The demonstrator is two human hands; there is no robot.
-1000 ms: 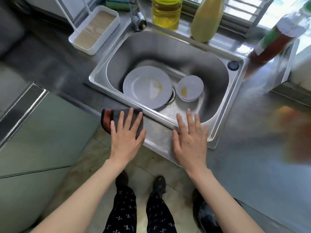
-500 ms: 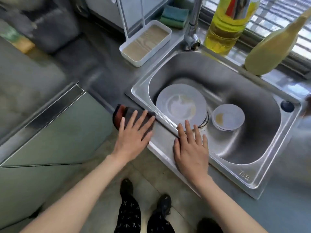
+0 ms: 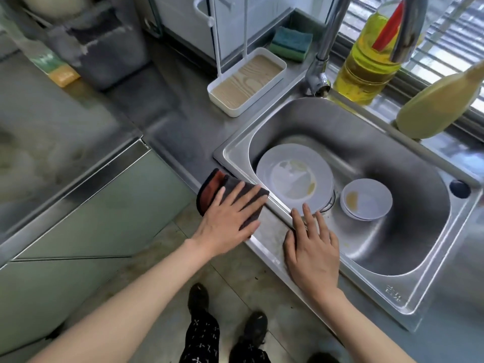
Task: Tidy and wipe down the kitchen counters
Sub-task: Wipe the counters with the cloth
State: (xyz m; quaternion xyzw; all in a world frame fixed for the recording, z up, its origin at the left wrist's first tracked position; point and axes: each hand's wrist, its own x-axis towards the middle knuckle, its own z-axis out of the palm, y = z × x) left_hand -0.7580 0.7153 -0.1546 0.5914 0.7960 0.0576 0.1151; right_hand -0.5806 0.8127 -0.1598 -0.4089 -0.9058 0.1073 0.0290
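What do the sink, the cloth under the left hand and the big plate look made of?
Sink: stainless steel, brushed finish, judging by its grey metallic sheen and reflections. Cloth: soft, matte fabric, perhaps microfibre; dark grey with an orange-red edge. Plate: glossy white, ceramic or melamine; the look leaves that open.

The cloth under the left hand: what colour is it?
Dark grey cloth with an orange-red edge, seen in the head view.
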